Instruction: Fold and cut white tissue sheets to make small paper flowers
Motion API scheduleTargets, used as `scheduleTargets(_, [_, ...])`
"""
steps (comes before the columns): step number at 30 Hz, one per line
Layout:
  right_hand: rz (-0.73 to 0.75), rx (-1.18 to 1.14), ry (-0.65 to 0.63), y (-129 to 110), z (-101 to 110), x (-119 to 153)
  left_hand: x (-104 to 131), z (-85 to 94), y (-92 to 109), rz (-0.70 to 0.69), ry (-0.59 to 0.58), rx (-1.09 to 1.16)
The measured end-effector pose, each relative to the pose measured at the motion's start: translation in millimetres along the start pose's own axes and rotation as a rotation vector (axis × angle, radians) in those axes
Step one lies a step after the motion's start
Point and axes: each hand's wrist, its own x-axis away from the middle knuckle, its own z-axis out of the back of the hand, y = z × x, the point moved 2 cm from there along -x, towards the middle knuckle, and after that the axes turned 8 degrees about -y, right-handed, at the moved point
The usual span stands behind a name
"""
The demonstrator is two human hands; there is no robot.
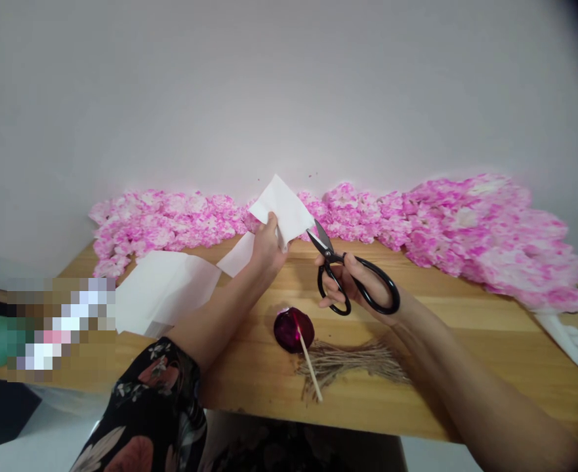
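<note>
Pinched in my left hand (269, 248) is a white square of paper (285, 204), held up above the table with one corner pointing upward. My right hand (362, 282) grips a pair of black-handled scissors (329, 252) by its loops. The blades are parted, and their tips are close to the right corner of the square; whether they touch it I cannot tell. Below my hands stands a dark magenta cup (289, 330) with a pale wooden stick (311, 367) leaning out of it. Beside the cup lies a bundle of thin brown twigs (355, 362).
Pink and white paper-like flowers (170, 219) line the back of the wooden table (249, 387), piled larger at the right (490, 229). White sheets (165, 288) lie left of my left forearm. White cloth or paper (571, 341) lies at the right edge. A pixelated patch hides the far left.
</note>
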Motion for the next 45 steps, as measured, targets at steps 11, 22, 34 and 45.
scheduleTargets(11, [0.01, -0.022, 0.098, -7, -2, -1, 8, -2.9, -4, 0.008, -0.015, -0.085])
scheduleTargets(22, [0.078, -0.028, 0.17, -10, -5, -2, 14, -5.4, -9, -0.09, -0.167, -0.199])
scheduleTargets(34, [0.05, -0.132, 0.177, -7, -1, -5, 8, -0.3, -11, -0.085, -0.187, -0.175])
scheduleTargets(45, [0.046, -0.134, 0.135, -3, 4, -4, 6, 0.3, -9, -0.031, -0.146, -0.164])
